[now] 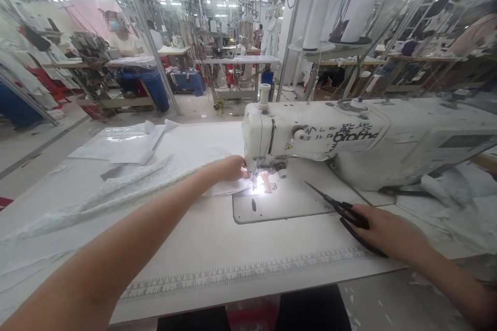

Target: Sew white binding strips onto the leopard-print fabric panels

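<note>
My left hand (232,168) reaches across the table to the needle of a white sewing machine (349,137). Its fingers are closed on the edge of a white lace fabric (128,189) right at the lit presser foot (256,178). The fabric trails off to the left over the table. My right hand (388,232) rests on the table to the right of the metal needle plate (279,204). It grips the handles of black scissors (341,209), whose blades point up and left toward the machine.
The white worktable (217,253) has a printed ruler along its front edge. Folded white pieces (124,142) lie at the far left. More white fabric (450,201) is piled at the right. A masked person (122,36) sits at a distant workstation.
</note>
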### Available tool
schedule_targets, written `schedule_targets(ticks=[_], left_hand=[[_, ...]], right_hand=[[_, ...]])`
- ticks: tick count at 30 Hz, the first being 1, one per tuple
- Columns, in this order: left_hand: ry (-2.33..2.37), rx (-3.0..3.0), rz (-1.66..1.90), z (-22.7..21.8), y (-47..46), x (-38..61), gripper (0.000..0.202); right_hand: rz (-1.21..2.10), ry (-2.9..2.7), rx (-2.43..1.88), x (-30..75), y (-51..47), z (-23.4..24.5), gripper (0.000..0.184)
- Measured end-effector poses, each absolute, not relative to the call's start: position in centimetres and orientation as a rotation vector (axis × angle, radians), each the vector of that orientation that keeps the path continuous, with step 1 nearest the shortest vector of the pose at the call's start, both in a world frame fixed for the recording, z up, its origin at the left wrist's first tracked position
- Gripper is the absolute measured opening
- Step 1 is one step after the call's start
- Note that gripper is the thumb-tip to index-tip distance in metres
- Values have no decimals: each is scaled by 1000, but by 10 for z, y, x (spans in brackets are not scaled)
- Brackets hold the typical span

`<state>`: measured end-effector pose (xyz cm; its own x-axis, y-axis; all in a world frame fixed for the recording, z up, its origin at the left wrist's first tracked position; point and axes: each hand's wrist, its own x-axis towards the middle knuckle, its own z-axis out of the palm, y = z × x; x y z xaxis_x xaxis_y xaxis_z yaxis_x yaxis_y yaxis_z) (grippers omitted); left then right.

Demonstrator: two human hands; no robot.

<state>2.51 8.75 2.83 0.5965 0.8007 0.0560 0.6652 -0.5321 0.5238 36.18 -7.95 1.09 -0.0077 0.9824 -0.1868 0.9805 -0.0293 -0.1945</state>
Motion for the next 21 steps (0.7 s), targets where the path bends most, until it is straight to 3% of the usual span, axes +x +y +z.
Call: schedule_targets(ticks=[8,12,21], left_hand=[[1345,1885,430,56,-18,-16,38],[1247,1470,558,66,-77,-25,30],[1229,1431,623,70,-123,-10,22]], right_hand=[[676,-2174,-1812,269,-131,23,31],[740,-2214,-1653,234,-135,33,34],[725,-2171,-1536,207,-162,38,30]])
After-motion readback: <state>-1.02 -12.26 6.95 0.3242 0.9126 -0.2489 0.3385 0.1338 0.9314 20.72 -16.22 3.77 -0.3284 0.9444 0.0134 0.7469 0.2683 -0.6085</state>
